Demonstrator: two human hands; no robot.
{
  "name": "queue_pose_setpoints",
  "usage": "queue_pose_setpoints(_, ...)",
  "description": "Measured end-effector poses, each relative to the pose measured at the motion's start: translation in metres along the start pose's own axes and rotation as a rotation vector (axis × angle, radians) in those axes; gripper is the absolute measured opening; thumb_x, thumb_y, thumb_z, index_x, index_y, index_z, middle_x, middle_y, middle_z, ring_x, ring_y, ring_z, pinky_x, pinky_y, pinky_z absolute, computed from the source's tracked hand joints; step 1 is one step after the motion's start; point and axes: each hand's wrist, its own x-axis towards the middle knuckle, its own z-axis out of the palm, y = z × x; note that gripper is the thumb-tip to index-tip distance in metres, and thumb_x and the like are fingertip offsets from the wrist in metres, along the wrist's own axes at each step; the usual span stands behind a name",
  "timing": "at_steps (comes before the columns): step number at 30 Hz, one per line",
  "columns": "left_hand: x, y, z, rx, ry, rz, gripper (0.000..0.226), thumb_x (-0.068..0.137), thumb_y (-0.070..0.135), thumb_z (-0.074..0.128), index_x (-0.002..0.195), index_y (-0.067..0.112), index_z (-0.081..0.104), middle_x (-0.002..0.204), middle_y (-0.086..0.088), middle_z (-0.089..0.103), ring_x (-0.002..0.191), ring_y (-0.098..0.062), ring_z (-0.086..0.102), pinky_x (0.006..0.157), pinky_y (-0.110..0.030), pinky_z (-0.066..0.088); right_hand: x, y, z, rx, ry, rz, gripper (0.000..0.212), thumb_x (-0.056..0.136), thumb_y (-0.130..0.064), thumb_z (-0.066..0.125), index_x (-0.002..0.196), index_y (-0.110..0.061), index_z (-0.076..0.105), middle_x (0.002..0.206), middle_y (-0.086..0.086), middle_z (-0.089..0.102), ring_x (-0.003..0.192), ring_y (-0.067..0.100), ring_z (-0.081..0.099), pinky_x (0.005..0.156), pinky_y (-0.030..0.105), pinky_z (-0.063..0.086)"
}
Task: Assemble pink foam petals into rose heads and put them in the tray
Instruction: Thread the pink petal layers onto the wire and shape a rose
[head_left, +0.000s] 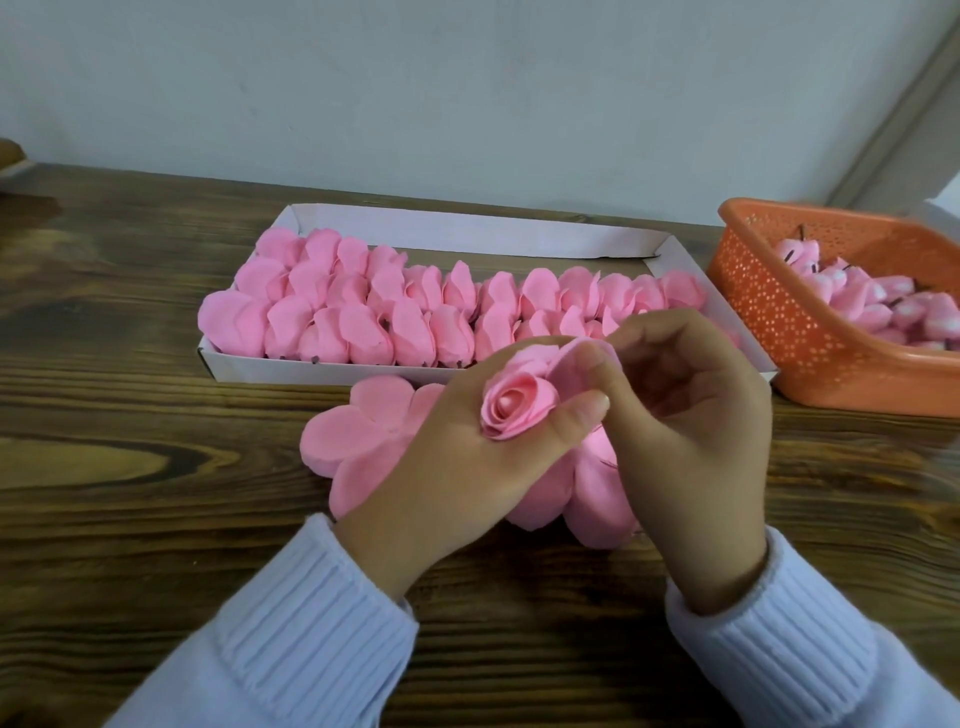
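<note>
- the rose head (517, 405) sits at frame centre, its base held by the left hand (457, 457), fingers (576, 410) curled round it.
- the right hand (691, 415) pinches an outer petal (569, 364).
- the foam looks light, soft and easily creased, so it is probably best gripped at the base.
- the tray (467, 228) waits just behind.

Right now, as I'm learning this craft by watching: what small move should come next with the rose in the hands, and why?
Probably fold the loose petal that the right hand pinches against the rose bud held in the left hand. The petal stands away from the bud's far side, so this head looks unfinished, not ready for the tray.
</note>
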Motion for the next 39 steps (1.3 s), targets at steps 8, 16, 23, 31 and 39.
queue_pose_setpoints(8, 0.000, -0.004, -0.001, 0.006, -0.013, 0.003, 0.026, 0.076, 0.046, 0.061, 0.099, 0.036, 0.064, 0.096, 0.004, 0.071, 0.090, -0.006, 0.066, 0.078, -0.015, 0.051, 0.000, -0.002, -0.001, 0.004, -0.011, -0.010, 0.013, 0.081, -0.016, 0.071, 0.076, -0.016, 0.059, 0.066, -0.010, 0.061, 0.058, 0.003, 0.057, 0.057, 0.010, 0.041)
queue_pose_setpoints(16, 0.000, -0.005, 0.001, -0.028, 0.031, 0.024, 0.011, 0.079, 0.039, 0.071, 0.085, 0.033, 0.064, 0.062, 0.019, 0.064, 0.058, 0.007, 0.058, 0.055, -0.006, 0.042, 0.000, -0.002, -0.001, 0.054, -0.069, -0.067, 0.011, 0.085, -0.013, 0.068, 0.079, -0.017, 0.061, 0.073, -0.003, 0.064, 0.063, 0.007, 0.060, 0.061, 0.015, 0.045)
queue_pose_setpoints(23, 0.005, -0.011, -0.003, -0.096, 0.193, 0.040, 0.034, 0.077, 0.051, 0.059, 0.080, 0.017, 0.065, 0.074, 0.003, 0.072, 0.074, -0.011, 0.068, 0.074, -0.028, 0.056, 0.001, 0.004, 0.002, 0.239, -0.114, 0.005, 0.010, 0.084, -0.011, 0.056, 0.092, -0.016, 0.059, 0.090, 0.002, 0.065, 0.087, 0.017, 0.062, 0.076, 0.031, 0.050)
queue_pose_setpoints(31, 0.010, -0.013, -0.003, -0.299, 0.244, -0.023, 0.025, 0.075, 0.052, 0.062, 0.067, 0.029, 0.068, 0.076, 0.003, 0.067, 0.081, -0.012, 0.066, 0.077, -0.035, 0.052, 0.001, 0.008, 0.004, 0.451, -0.382, 0.208, 0.043, 0.066, -0.016, 0.060, 0.108, -0.015, 0.051, 0.108, 0.006, 0.059, 0.099, 0.012, 0.059, 0.082, 0.025, 0.048)
queue_pose_setpoints(39, 0.008, -0.014, -0.001, -0.273, 0.190, -0.021, 0.022, 0.079, 0.051, 0.058, 0.091, 0.038, 0.071, 0.087, 0.002, 0.074, 0.091, -0.017, 0.070, 0.087, -0.042, 0.055, 0.000, 0.009, 0.001, -0.153, -0.128, -0.270, 0.011, 0.083, -0.012, 0.069, 0.085, -0.019, 0.061, 0.079, -0.001, 0.059, 0.075, 0.013, 0.054, 0.066, 0.033, 0.045)
